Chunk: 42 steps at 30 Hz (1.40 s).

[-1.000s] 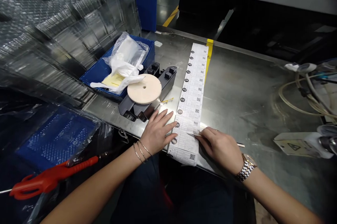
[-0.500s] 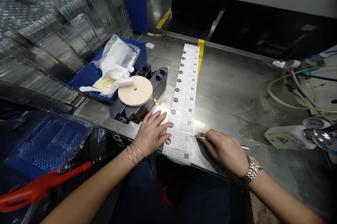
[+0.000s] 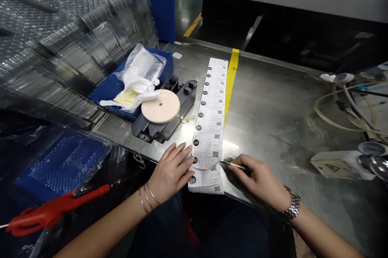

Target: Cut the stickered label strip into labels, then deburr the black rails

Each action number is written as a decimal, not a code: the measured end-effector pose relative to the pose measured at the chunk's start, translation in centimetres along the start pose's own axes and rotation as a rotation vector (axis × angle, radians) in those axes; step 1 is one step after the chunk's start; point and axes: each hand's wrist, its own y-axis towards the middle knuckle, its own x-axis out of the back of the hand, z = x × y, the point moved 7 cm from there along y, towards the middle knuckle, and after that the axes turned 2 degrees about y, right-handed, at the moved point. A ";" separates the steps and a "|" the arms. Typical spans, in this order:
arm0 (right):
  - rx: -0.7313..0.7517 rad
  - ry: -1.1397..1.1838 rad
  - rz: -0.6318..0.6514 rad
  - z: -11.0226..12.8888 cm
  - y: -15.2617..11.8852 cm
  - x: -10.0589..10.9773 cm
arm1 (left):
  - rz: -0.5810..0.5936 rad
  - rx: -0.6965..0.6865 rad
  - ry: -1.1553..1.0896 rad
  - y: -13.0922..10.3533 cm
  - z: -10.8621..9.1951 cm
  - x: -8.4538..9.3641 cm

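Note:
A long strip of printed white labels (image 3: 210,120) lies on the metal table, its near end hanging over the front edge. My left hand (image 3: 172,171) is spread flat, fingertips on the strip's left edge near the front. On the strip's right side, my right hand (image 3: 253,177) pinches a thin pen-like tool (image 3: 238,165), whose dark tip touches the right edge of the labels. The strip is slightly creased there, between two labels. Whether the tip is a blade or a point cannot be made out.
A blue bin (image 3: 121,74) with plastic bags stands left, beside a round beige disc (image 3: 160,106) on dark plastic parts (image 3: 184,104). A red air gun (image 3: 57,213) is at lower left. Tubes and a white bottle (image 3: 341,165) are at right.
The label strip has shifted towards the table's front edge and uncovered more yellow tape. My left hand has moved a little nearer to me. The tool tip sits slightly lower along the strip.

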 end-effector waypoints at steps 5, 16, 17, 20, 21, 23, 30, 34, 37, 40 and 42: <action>0.055 -0.344 0.081 0.2 -0.7 0.5 | 0.014 0.018 -0.008 -0.4 0.1 0.2; -0.024 0.209 -0.020 2.7 1.4 1.2 | -0.001 -0.008 -0.022 0.6 -0.3 -0.3; -0.030 0.225 -0.042 2.6 2.1 0.4 | -0.003 -0.007 -0.026 0.7 -0.2 -0.4; -0.046 0.162 -0.094 1.9 3.5 -1.3 | -0.038 0.025 -0.029 1.3 0.5 -0.3; -0.044 0.127 -0.108 1.8 3.7 -1.6 | -0.046 0.040 -0.025 1.6 0.9 -0.4; -0.023 0.055 -0.126 1.9 3.6 -1.7 | -0.036 0.068 -0.008 2.3 1.6 -0.8; 0.187 -0.297 -0.149 4.7 3.3 -1.9 | 0.025 0.102 -0.017 3.1 2.5 -1.7; 0.217 -0.417 -0.160 5.1 3.8 -2.5 | 0.030 0.102 -0.035 3.0 2.4 -1.6; 0.221 -0.446 -0.157 5.2 4.0 -2.6 | 0.035 0.111 -0.035 3.0 2.5 -1.6; 0.219 -0.476 -0.153 5.2 4.1 -2.6 | 0.037 0.109 -0.034 2.9 2.5 -1.6; 0.224 -0.489 -0.142 5.1 4.0 -2.5 | 0.037 0.107 -0.033 2.9 2.5 -1.6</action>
